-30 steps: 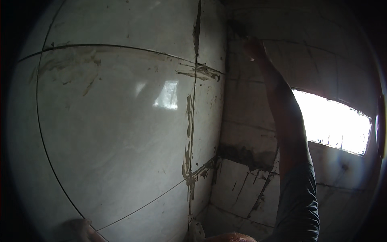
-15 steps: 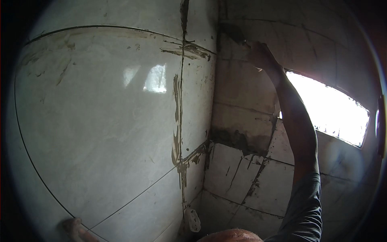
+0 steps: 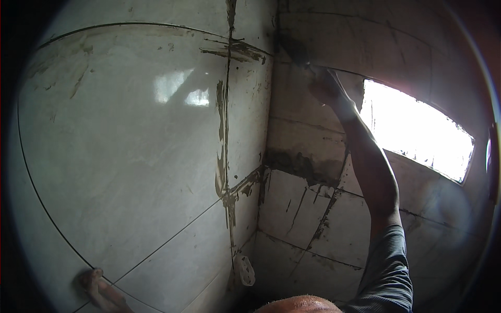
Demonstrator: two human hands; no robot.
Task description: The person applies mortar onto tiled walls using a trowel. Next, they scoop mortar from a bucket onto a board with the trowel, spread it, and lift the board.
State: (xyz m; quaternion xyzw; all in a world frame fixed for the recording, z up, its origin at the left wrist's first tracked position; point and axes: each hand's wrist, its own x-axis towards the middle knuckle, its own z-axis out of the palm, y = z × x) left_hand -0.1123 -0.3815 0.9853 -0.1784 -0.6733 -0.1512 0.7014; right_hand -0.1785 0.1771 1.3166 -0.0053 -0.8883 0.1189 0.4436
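Observation:
My right arm reaches up to the tiled wall beside the corner, where my right hand is closed on a dark flat-bladed tool, likely a putty knife, held against the wall left of the bright window. My left hand rests on the large light tiles of the left wall at the lower left, fingers slightly bent, with nothing visible in it. Smeared grout lines run vertically and across near the corner.
A bright rectangular window opening sits in the right wall. A small white plastic fitting is low on the left wall by the corner. The right wall has grout-stained tiles with a dark smeared band.
The view has shifted, so the walls appear higher and further left. My right hand with the tool has moved a little down the wall, while my left hand stays on the lower-left tiles.

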